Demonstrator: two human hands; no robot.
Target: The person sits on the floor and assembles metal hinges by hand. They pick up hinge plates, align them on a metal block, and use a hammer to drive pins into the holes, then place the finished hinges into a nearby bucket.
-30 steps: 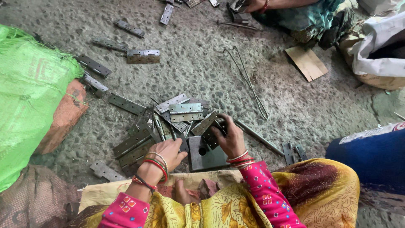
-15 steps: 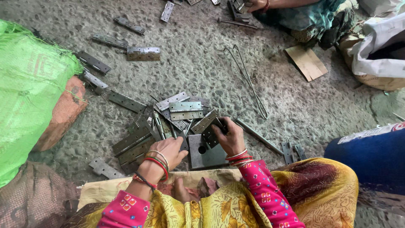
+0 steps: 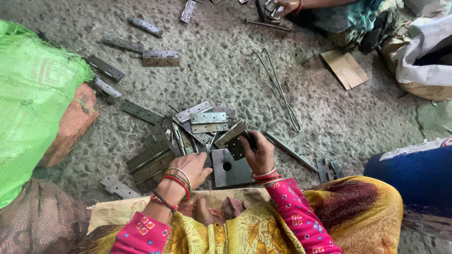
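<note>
Hinges point(image 3: 207, 123) of grey metal lie heaped on the rough concrete floor point(image 3: 226, 70) directly ahead of my knees, some folded flat, some opened out. My right hand point(image 3: 259, 154) is closed around a dark hinge leaf point(image 3: 235, 146), fingers curled over its top edge, holding it tilted just above a square steel plate point(image 3: 228, 170) with a round hole near its middle. That plate rests on the floor, touching the edge of the cloth on my lap. My left hand point(image 3: 190, 170) is lowered onto the near side of the heap, fingers loosely bent and resting against the metal; I cannot tell whether it pinches any one piece. Red and gold bangles sit on both wrists.

To the left of the heap, a stack of darker hinges point(image 3: 149, 161) lies close to my left hand, and a single one point(image 3: 118, 187) lies apart, nearer my sleeve. More single hinges are scattered well away toward the far left, beside a green mesh sack point(image 3: 33, 103). A bent wire loop point(image 3: 278, 87) lies on the floor to the right of the heap, and a piece of cardboard point(image 3: 344, 69) beyond it. At the top edge, another person's hand point(image 3: 286, 6) rests on a separate cluster of metal parts.
</note>
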